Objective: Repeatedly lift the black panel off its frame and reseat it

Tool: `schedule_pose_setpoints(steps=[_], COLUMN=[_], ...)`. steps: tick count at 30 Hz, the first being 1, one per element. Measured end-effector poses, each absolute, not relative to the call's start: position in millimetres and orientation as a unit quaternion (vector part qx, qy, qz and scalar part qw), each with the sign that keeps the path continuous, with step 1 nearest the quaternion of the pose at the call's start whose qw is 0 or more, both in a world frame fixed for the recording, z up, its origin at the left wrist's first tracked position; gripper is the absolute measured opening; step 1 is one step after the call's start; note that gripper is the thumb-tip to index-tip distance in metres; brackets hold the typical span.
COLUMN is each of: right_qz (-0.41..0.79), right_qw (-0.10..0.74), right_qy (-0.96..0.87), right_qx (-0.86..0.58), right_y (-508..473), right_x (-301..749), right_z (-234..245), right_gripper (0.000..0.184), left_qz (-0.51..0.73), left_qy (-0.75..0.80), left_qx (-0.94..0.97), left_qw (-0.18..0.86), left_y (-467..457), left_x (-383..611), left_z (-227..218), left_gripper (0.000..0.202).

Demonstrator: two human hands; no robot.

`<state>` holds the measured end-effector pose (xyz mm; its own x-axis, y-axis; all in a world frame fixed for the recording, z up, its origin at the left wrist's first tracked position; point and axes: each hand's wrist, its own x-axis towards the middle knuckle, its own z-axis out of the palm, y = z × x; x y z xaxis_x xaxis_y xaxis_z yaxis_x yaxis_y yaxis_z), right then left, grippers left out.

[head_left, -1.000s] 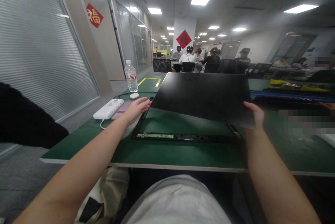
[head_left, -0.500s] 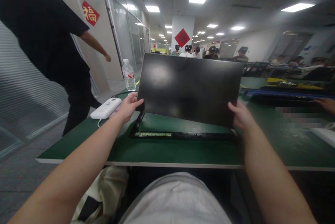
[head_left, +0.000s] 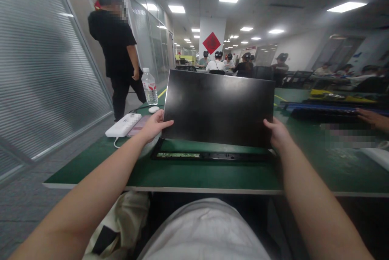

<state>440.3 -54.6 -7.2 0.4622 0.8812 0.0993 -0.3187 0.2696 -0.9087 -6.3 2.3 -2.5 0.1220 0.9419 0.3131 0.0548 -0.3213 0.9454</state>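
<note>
A dark, glossy flat display panel [head_left: 217,110] is held tilted up over the table, its face toward me. My left hand [head_left: 154,125] grips its left edge, thumb on the front and fingers behind. On the opposite edge my right hand [head_left: 277,132] has the same kind of hold. Below the panel lies a black frame [head_left: 237,156] on the green table, with a green circuit strip [head_left: 179,155] along its near side. The panel hides most of the frame's far part.
A white power bank [head_left: 123,125] with a cable lies at the left, near a water bottle [head_left: 150,86] and a small white round object [head_left: 153,109]. A person in black [head_left: 117,45] walks beyond the table. Another person's hand [head_left: 372,119] is at the right.
The panel's top edge has come down slightly and its right end has shifted a little left, both hands still holding it. The person in black has walked farther away.
</note>
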Motion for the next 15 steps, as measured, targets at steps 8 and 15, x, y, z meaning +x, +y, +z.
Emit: schedule_pose_setpoints(steps=[8,15], right_qz=[0.444,0.453], right_qw=[0.684,0.651], right_qy=[-0.298,-0.295], right_qx=[-0.497,-0.533], right_y=[-51.8,-50.0], right_x=[443.1,447.1], right_z=[-10.1,-13.5], right_gripper=[0.03,0.028], left_qz=[0.494,0.487], left_qy=[0.395,0.389], left_qx=[0.628,0.62], left_qw=[0.453,0.476], left_y=[3.4,-0.7], left_x=[-8.1,-6.8], left_z=[-5.5,-4.5], left_gripper=[0.056,0.059])
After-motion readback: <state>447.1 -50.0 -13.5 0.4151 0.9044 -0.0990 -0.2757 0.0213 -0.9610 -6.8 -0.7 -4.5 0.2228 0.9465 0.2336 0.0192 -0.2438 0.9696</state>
